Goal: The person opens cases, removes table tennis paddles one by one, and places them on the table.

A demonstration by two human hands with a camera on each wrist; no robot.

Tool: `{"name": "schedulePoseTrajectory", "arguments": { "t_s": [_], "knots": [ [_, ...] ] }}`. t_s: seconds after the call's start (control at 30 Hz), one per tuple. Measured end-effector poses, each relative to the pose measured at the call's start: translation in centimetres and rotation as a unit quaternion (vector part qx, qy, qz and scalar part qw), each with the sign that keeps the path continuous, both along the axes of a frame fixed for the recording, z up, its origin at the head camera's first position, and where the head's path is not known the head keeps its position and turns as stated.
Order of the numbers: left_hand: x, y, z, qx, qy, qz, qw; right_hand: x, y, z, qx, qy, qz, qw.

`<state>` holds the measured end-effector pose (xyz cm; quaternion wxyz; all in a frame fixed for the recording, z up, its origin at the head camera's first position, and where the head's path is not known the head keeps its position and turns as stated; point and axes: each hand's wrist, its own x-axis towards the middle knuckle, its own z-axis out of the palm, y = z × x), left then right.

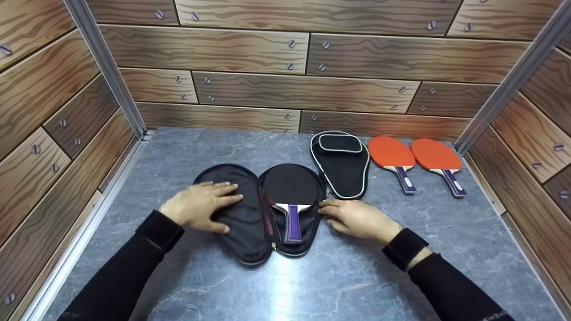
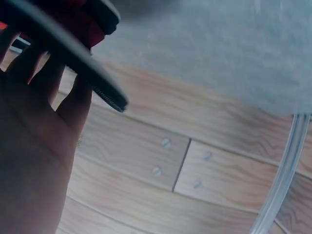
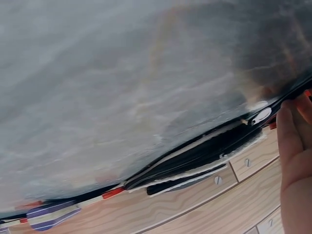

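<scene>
A black zip-up racket case lies unzipped and spread flat, its cover half (image 1: 247, 223) on the left and its other half (image 1: 310, 238) on the right. In the right half lies a table tennis paddle (image 1: 292, 185), black face up, its purple handle toward me. My left hand (image 1: 203, 207) rests on the cover half with fingers straight and spread; in the left wrist view those fingers meet the cover (image 2: 80, 56). At the case's right edge, my right hand (image 1: 359, 218) touches the rim with its fingertips, thumb apart from them. Close by in the right wrist view is a pale zip pull (image 3: 262, 116).
Behind my right hand lies a second black case (image 1: 343, 167) with white piping and a small pocket. To its right, two red-faced paddles (image 1: 392, 151) lie side by side, purple handles toward me. Wood-patterned walls (image 1: 250, 49) enclose the grey tabletop (image 1: 223, 290) at back and sides.
</scene>
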<state>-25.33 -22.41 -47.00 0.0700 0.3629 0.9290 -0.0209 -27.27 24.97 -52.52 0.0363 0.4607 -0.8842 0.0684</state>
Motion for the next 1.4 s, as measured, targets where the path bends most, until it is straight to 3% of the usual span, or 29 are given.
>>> {"name": "schedulePoseTrajectory", "arguments": {
  "t_s": [0.2, 0.33, 0.47, 0.63, 0.93, 1.4],
  "knots": [
    [1.0, 0.2, -1.5, 0.033, 0.010, -0.022, 0.9991, 0.1, 0.7, 0.2, -0.006, -0.005, 0.007, 1.000],
    [1.4, 0.7, -1.6, 0.031, 0.058, -0.051, 0.9965, 0.2, 0.9, 0.2, -0.012, -0.001, 0.006, 1.000],
    [1.8, 1.6, -1.1, 0.005, 0.119, -0.084, 0.9894, 0.4, 0.9, 0.1, -0.013, 0.010, 0.003, 1.000],
    [2.4, 3.1, 0.0, -0.037, 0.166, -0.106, 0.9797, 0.5, 0.8, 0.1, -0.006, 0.012, -0.001, 1.000],
    [3.4, 6.2, 1.7, -0.066, 0.199, -0.122, 0.9700, 0.5, 0.7, -0.1, 0.006, 0.023, -0.002, 1.000],
    [3.3, 11.0, 1.9, -0.059, 0.248, -0.175, 0.9510, 0.5, 0.2, 0.6, 0.019, 0.023, -0.003, 1.000]
  ]
}}
